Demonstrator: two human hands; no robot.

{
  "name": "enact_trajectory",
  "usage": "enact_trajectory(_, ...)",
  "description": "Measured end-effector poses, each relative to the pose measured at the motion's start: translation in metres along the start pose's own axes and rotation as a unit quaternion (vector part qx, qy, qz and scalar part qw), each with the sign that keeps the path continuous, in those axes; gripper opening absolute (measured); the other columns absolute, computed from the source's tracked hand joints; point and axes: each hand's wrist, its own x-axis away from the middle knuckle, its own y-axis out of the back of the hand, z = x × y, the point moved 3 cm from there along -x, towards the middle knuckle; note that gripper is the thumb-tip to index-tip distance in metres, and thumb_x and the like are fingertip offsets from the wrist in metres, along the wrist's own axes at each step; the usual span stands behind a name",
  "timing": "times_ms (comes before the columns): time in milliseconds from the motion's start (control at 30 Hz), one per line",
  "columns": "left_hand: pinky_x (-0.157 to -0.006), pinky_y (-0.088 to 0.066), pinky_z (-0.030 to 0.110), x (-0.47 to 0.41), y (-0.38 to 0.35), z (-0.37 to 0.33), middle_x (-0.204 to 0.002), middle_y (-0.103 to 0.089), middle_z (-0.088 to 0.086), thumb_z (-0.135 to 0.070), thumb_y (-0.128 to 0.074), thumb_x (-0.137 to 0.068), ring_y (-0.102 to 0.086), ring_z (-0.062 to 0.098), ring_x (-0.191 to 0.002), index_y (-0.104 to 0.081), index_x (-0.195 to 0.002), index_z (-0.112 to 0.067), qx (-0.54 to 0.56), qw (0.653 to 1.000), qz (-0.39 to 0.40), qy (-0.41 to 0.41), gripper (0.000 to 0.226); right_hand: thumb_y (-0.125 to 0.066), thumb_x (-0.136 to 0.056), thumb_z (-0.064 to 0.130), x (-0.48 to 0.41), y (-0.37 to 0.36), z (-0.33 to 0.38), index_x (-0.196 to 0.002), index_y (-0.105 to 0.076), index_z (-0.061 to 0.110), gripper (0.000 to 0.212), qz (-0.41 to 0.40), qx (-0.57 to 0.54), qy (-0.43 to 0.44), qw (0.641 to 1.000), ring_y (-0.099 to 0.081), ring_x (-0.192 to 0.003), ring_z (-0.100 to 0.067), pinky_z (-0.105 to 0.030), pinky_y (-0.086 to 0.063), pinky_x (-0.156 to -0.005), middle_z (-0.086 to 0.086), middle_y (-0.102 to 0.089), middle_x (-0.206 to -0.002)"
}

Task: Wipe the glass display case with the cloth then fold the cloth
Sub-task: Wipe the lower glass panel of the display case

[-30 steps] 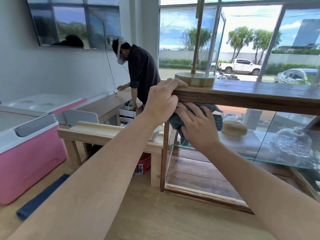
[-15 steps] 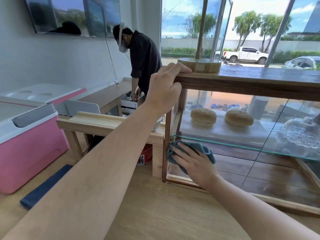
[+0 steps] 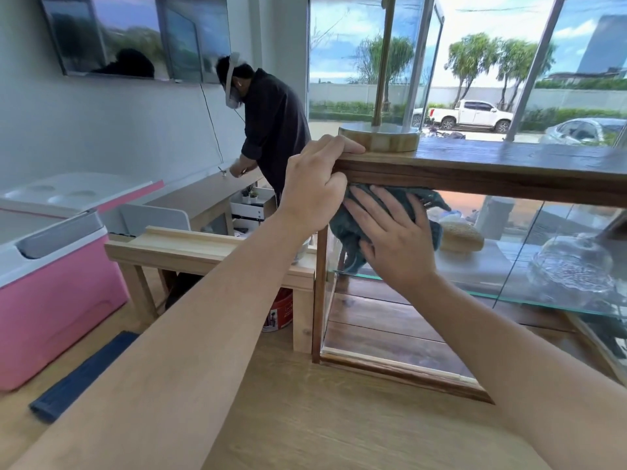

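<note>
Wiping continued
Flat right hand [image 3: 390, 239] swept the cloth [image 3: 344, 228] back up the display case [image 3: 492, 173] to centre frame; left hand [image 3: 314, 186] gripped its top.

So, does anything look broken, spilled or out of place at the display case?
Nothing stands out. The display case shows no crack or spill, the bun lies level inside, the right hand presses the cloth to the glass, and the left hand grips the wooden top.
</note>
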Motion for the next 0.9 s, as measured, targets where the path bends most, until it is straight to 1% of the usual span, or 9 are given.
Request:
enact_trajectory(133, -0.094, -0.039, 0.042, 0.000, -0.002, 0.001, -0.097, -0.058, -0.014, -0.003, -0.042, -0.070, -0.047, 0.007, -0.097, -0.064, -0.105, -0.018, 0.006, 1.000, 0.001, 0.008, 0.044, -0.043, -0.088, 0.028, 0.020, -0.013, 0.013, -0.144, -0.036, 0.024, 0.057, 0.042, 0.022, -0.007, 0.999, -0.023, -0.140, -0.022, -0.046, -0.010, -0.114, 0.003, -0.034, -0.151)
enact_trajectory(233, -0.095, -0.038, 0.047, 0.000, -0.003, 0.001, -0.097, -0.059, -0.013, -0.004, -0.040, -0.069, -0.049, 0.010, -0.099, -0.064, -0.104, -0.020, 0.016, 1.000, 0.002, 0.014, 0.045, -0.060, -0.079, 0.027, 0.083, -0.037, 0.031, -0.141, -0.040, 0.025, 0.065, 0.148, 0.006, 0.124, 0.981, -0.020, -0.140, -0.022, -0.049, -0.012, -0.112, 0.001, -0.036, -0.149)
enact_trajectory(300, -0.096, -0.038, 0.048, 0.000, -0.003, 0.002, -0.098, -0.059, -0.013, -0.004, -0.040, -0.069, -0.049, 0.010, -0.099, -0.064, -0.105, -0.020, 0.017, 1.000, 0.000, 0.014, 0.045, -0.077, -0.065, 0.024, 0.132, -0.049, 0.042, -0.134, -0.051, 0.025, 0.074, 0.228, 0.007, 0.237, 0.944, -0.023, -0.137, -0.019, -0.047, -0.016, -0.113, 0.003, -0.046, -0.143)
enact_trajectory(367, -0.097, -0.036, 0.046, 0.000, -0.003, 0.001, -0.099, -0.059, -0.013, -0.004, -0.041, -0.070, -0.049, 0.009, -0.099, -0.063, -0.105, -0.020, 0.010, 1.000, -0.002, 0.013, 0.045, -0.086, -0.054, 0.024, 0.153, -0.050, 0.044, -0.129, -0.056, 0.026, 0.081, 0.267, 0.005, 0.273, 0.924, -0.028, -0.134, -0.016, -0.043, -0.027, -0.110, 0.007, -0.052, -0.138)
enact_trajectory(533, -0.091, -0.032, 0.037, 0.001, -0.009, -0.002, -0.095, -0.056, -0.012, -0.010, -0.043, -0.073, -0.048, 0.010, -0.096, -0.062, -0.102, -0.018, -0.026, 0.999, -0.039, 0.012, 0.036, -0.069, -0.074, 0.020, 0.062, -0.014, 0.005, -0.136, -0.048, 0.024, 0.065, 0.109, -0.039, 0.146, 0.982, -0.028, -0.138, -0.023, -0.052, -0.040, -0.099, 0.001, -0.042, -0.146)
enact_trajectory(633, -0.084, -0.029, 0.033, 0.004, -0.017, -0.006, -0.093, -0.053, -0.009, -0.011, -0.044, -0.072, -0.047, 0.012, -0.092, -0.060, -0.099, -0.015, -0.052, 0.995, -0.080, 0.015, 0.032, -0.051, -0.087, 0.024, 0.029, 0.009, -0.027, -0.140, -0.043, 0.026, 0.054, 0.018, 0.001, 0.007, 1.000, -0.026, -0.139, -0.022, -0.049, -0.016, -0.113, 0.003, -0.039, -0.148)
enact_trajectory(700, -0.082, -0.029, 0.033, 0.005, -0.020, -0.007, -0.091, -0.052, -0.009, -0.012, -0.044, -0.071, -0.047, 0.013, -0.091, -0.059, -0.096, -0.015, -0.065, 0.993, -0.097, 0.014, 0.030, -0.055, -0.086, 0.025, 0.046, 0.007, -0.030, -0.142, -0.037, 0.026, 0.059, 0.013, 0.024, -0.027, 0.999, -0.023, -0.139, -0.023, -0.047, -0.008, -0.115, 0.003, -0.034, -0.150)
enact_trajectory(800, -0.081, -0.029, 0.033, 0.004, -0.022, -0.006, -0.090, -0.048, -0.011, -0.013, -0.044, -0.070, -0.043, 0.010, -0.089, -0.058, -0.095, -0.015, -0.070, 0.992, -0.105, 0.011, 0.029, -0.072, -0.073, 0.022, 0.113, -0.017, -0.009, -0.142, -0.035, 0.027, 0.079, 0.109, 0.017, 0.071, 0.991, -0.018, -0.141, -0.024, -0.048, -0.010, -0.114, 0.005, -0.030, -0.151)
enact_trajectory(900, -0.080, -0.029, 0.033, 0.004, -0.022, -0.006, -0.089, -0.048, -0.012, -0.013, -0.044, -0.069, -0.041, 0.009, -0.087, -0.058, -0.095, -0.015, -0.073, 0.991, -0.110, 0.002, 0.029, -0.084, -0.053, 0.019, 0.186, -0.036, 0.006, -0.140, -0.039, 0.026, 0.098, 0.246, 0.035, 0.227, 0.942, 0.002, -0.145, -0.022, -0.048, -0.027, -0.106, 0.006, -0.041, -0.145)
